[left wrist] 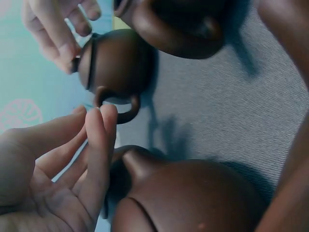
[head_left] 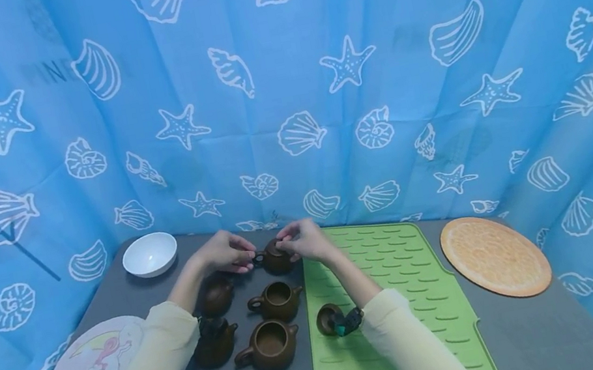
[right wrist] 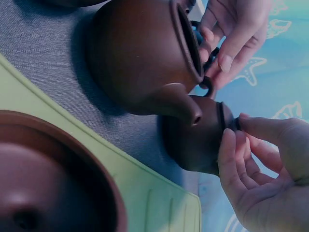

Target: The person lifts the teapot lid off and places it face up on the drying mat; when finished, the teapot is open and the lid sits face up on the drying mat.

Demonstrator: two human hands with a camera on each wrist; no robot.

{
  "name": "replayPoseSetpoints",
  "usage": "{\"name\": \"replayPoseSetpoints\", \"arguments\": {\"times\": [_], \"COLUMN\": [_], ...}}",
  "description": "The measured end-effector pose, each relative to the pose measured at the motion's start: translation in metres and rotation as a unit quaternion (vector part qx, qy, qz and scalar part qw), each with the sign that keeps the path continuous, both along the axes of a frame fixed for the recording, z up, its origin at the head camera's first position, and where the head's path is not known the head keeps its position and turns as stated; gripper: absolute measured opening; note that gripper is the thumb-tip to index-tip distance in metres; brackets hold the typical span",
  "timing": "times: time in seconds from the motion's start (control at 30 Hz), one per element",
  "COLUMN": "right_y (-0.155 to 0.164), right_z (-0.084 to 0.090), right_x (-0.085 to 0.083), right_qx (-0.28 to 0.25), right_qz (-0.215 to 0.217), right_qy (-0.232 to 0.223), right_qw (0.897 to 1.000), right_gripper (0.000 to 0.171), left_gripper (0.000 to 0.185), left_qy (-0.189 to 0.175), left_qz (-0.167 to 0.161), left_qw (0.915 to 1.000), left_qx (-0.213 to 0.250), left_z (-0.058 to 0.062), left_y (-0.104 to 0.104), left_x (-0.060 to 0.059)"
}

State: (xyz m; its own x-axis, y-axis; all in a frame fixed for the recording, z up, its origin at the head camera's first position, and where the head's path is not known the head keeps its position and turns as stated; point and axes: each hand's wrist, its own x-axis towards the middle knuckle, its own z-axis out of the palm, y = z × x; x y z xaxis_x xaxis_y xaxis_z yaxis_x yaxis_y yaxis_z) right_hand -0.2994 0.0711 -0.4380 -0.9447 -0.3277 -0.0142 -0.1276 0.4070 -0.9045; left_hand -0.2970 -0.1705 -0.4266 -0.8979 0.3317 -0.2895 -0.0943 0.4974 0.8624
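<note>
The right hand (head_left: 306, 241) pinches the lid knob of the small brown teapot (head_left: 276, 259) between thumb and fingertips (right wrist: 231, 145); the remaining fingers are loosely curved and hold nothing else. The left hand (head_left: 223, 253) is at the teapot's handle (left wrist: 117, 105): its fingers are nearly straight, tips touching or just short of the loop, with no closed grip visible in the left wrist view.

The teapot stands upright on the grey table (head_left: 536, 328), toward the far edge, just beside the left edge of the green mat (head_left: 406, 298). It lies directly between the two hands. Its spout-to-handle axis appears to run roughly left to right, handle toward the left hand; the spout is hidden behind the right hand in the head view. The lid knob sits on top, so the right hand comes at it from above and from the right side. Both hands are about equally near; only the right one has a firm hold.

Both forearms, in pale yellow sleeves, reach forward and converge at the teapot, wrists slightly raised off the table.

Nearer the front edge stand four more brown teapots, two of them, an open teapot (head_left: 276, 301) and a larger open teapot (head_left: 268, 347), without lids. A lid (head_left: 329, 319) rests on the mat.
</note>
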Motion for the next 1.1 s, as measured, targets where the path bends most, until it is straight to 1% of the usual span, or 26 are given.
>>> {"name": "replayPoseSetpoints", "arguments": {"times": [0.07, 0.17, 0.37, 0.47, 0.57, 0.67, 0.77, 0.93, 1.1], "right_y": [-0.002, -0.004, -0.006, -0.003, 0.002, 0.011, 0.023, 0.045, 0.071], "right_z": [-0.003, -0.005, -0.006, -0.004, -0.001, 0.003, 0.008, 0.018, 0.030], "right_x": [-0.001, -0.002, 0.000, 0.004, 0.009, 0.017, 0.028, 0.051, 0.078], "right_qx": [0.007, 0.015, 0.022, 0.013, 0.001, -0.008, -0.019, -0.045, -0.058], "right_qz": [-0.005, -0.003, -0.007, -0.012, -0.004, 0.013, 0.025, 0.028, 0.028], "right_qy": [-0.001, 0.003, 0.024, 0.039, 0.055, 0.066, 0.061, 0.045, 0.056], "right_qw": [1.000, 1.000, 0.999, 0.999, 0.998, 0.998, 0.998, 0.998, 0.996], "right_gripper": [0.021, 0.021, 0.018, 0.017, 0.016, 0.017, 0.019, 0.022, 0.025], "left_gripper": [0.027, 0.027, 0.024, 0.022, 0.021, 0.022, 0.022, 0.024, 0.024], "left_qy": [-0.014, -0.018, -0.021, -0.027, -0.030, -0.030, -0.029, -0.027, -0.030], "left_qz": [0.005, 0.011, 0.029, 0.040, 0.049, 0.052, 0.050, 0.043, 0.052], "left_qw": [0.9998, 0.9993, 0.9989, 0.9983, 0.9978, 0.9977, 0.9978, 0.9978, 0.9973], "left_qx": [0.016, 0.030, 0.032, 0.032, 0.031, 0.031, 0.033, 0.043, 0.042], "left_z": [-0.003, -0.006, -0.007, -0.008, -0.008, -0.008, -0.008, -0.007, -0.007], "left_y": [0.001, 0.002, 0.007, 0.009, 0.010, 0.010, 0.011, 0.011, 0.010], "left_x": [-0.002, -0.003, -0.004, -0.004, -0.005, -0.005, -0.005, -0.004, -0.002]}}
